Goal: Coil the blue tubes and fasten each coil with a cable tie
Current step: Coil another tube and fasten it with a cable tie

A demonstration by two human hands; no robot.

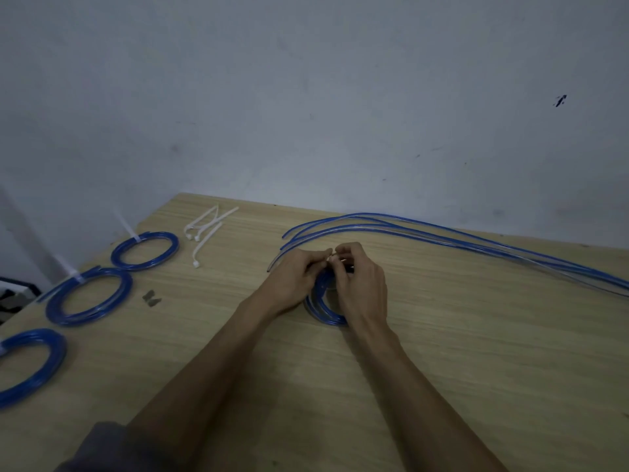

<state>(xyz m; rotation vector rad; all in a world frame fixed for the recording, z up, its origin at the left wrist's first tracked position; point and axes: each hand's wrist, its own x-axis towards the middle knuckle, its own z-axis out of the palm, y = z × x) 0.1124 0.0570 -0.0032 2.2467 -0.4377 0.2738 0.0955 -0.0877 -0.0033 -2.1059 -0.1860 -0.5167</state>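
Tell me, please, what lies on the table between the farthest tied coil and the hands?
In the head view, loose white cable ties lie between that coil and the hands; otherwise bare table.

The far half of the blue coil (323,301) is covered by the left hand (294,279) and right hand (360,284). The cable tie (332,257) pinched between them is too small to be made out. At 9 o'clock, the nearest finished coil (37,366) is cut off by the edge.

A wooden table (442,369) carries three tied blue coils (89,296), loose white ties (204,229), long straight tubes (442,238) and a half-made coil (321,306).
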